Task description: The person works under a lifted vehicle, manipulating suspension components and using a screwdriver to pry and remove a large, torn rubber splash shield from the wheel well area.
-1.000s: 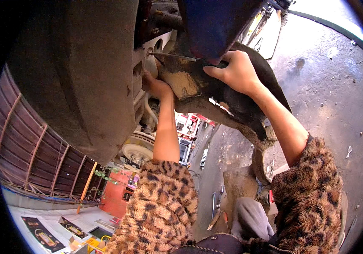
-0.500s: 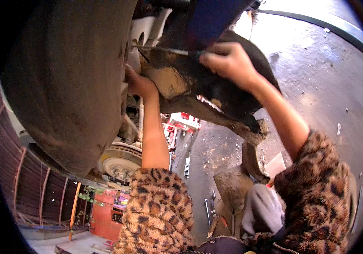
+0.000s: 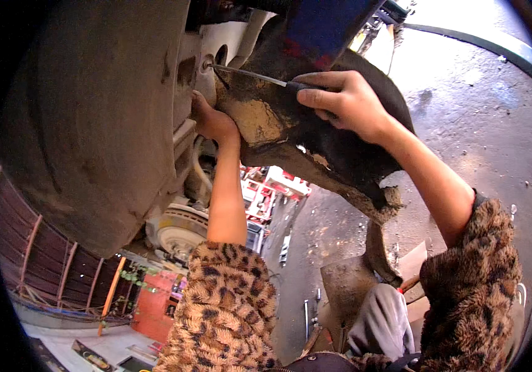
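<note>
A screwdriver (image 3: 250, 73) with a thin metal shaft and dark handle is gripped in my right hand (image 3: 354, 105). Its tip meets a small round fastener (image 3: 208, 62) on the pale metal of a car's underside. My left hand (image 3: 216, 125) reaches up below that spot, between the large dark panel (image 3: 92, 124) and a dirty black wheel arch liner (image 3: 340, 133). Most of its fingers are hidden, so their grip does not show. The liner hangs behind and between my arms, caked with tan dirt.
A brake disc (image 3: 179, 232) sits at lower left. Above the liner is a blue metal piece (image 3: 325, 31). On the stained floor (image 3: 470, 136) lie a dirty flat piece (image 3: 346, 285) and several tools near my knee (image 3: 381, 316). Red and white equipment (image 3: 272, 186) stands beyond my left forearm.
The whole view has shifted a little. My right hand, blurred before, is sharp now and still holds the screwdriver toward the same fastener. My left hand stays near the panel edge.
</note>
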Demonstrator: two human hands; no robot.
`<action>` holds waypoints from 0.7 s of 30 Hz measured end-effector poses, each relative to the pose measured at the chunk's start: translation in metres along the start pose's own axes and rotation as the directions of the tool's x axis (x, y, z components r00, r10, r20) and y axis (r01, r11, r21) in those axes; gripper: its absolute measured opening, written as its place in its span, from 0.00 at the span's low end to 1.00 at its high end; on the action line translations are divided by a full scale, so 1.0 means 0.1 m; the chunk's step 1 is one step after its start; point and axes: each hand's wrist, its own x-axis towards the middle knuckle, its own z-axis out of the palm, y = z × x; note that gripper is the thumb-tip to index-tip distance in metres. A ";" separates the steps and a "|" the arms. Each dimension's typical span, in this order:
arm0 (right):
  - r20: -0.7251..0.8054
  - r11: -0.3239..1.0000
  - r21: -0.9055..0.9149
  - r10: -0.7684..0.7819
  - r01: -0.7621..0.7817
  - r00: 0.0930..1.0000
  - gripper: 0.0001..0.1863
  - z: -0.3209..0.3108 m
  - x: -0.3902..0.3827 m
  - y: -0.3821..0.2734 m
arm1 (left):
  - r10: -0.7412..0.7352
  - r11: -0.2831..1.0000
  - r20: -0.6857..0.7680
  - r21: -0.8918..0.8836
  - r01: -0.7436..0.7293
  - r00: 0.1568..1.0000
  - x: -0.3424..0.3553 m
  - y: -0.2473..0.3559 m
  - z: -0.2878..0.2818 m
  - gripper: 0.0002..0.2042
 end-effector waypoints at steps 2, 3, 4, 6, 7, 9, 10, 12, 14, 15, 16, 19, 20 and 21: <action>0.019 1.000 0.016 -0.027 0.026 0.999 0.25 -0.02 0.06 -0.02 | 0.042 0.999 -0.014 0.006 -0.042 0.999 0.18 -0.05 -0.08 0.19; 0.039 0.999 0.042 -0.020 0.019 0.999 0.23 0.00 0.04 -0.02 | 0.113 0.989 -0.013 0.100 -0.112 0.993 0.22 -0.13 -0.10 0.20; 0.075 0.993 0.118 0.019 -0.028 0.997 0.23 0.01 0.07 -0.03 | 0.080 0.996 -0.033 0.027 -0.079 0.996 0.22 -0.19 -0.10 0.19; 0.091 0.984 0.137 0.107 -0.118 0.990 0.22 -0.09 0.07 0.00 | -0.095 0.995 0.081 -0.001 0.095 0.992 0.01 0.07 -0.17 0.21; 0.084 0.984 0.106 0.136 -0.145 0.987 0.21 -0.14 0.05 -0.03 | -0.109 0.983 0.052 -0.140 0.115 0.993 -0.02 0.10 -0.09 0.22; 0.091 0.984 0.057 0.163 -0.169 0.982 0.20 -0.14 0.05 -0.08 | -0.138 0.919 -0.018 -0.375 0.121 0.990 0.01 0.15 -0.12 0.23; 0.087 0.986 0.024 0.161 -0.164 0.983 0.19 -0.13 0.07 -0.07 | -0.160 0.936 0.004 -0.316 0.153 0.987 0.01 0.16 -0.17 0.24; 0.048 0.999 0.007 0.047 -0.048 0.998 0.20 -0.07 0.06 -0.03 | -0.205 0.955 0.055 -0.208 0.212 0.977 0.01 0.25 -0.24 0.26; 0.028 0.987 -0.154 0.048 -0.043 0.998 0.22 -0.12 0.02 -0.15 | -0.137 0.952 -0.048 -0.282 0.118 0.989 0.03 0.17 -0.18 0.26; 0.023 0.968 -0.245 0.056 -0.049 0.998 0.22 -0.13 0.01 -0.24 | -0.108 0.949 -0.101 -0.308 0.072 0.989 0.03 0.13 -0.19 0.25; 0.004 0.981 -0.186 -0.054 0.054 0.999 0.22 -0.04 0.03 -0.10 | -0.132 0.941 -0.104 -0.327 0.092 0.986 0.03 0.07 -0.22 0.25; -0.034 0.989 -0.119 -0.086 0.082 0.996 0.22 -0.01 0.02 -0.02 | -0.177 0.899 -0.110 -0.422 0.115 0.978 0.01 0.16 -0.09 0.24; -0.006 0.997 -0.082 -0.014 0.013 1.000 0.22 0.00 0.01 -0.07 | -0.153 0.901 -0.133 -0.426 0.082 0.979 0.03 0.12 -0.11 0.23; 0.026 0.997 -0.047 0.059 -0.057 0.998 0.23 0.01 -0.01 -0.13 | -0.128 0.902 -0.156 -0.429 0.050 0.979 0.05 0.08 -0.13 0.23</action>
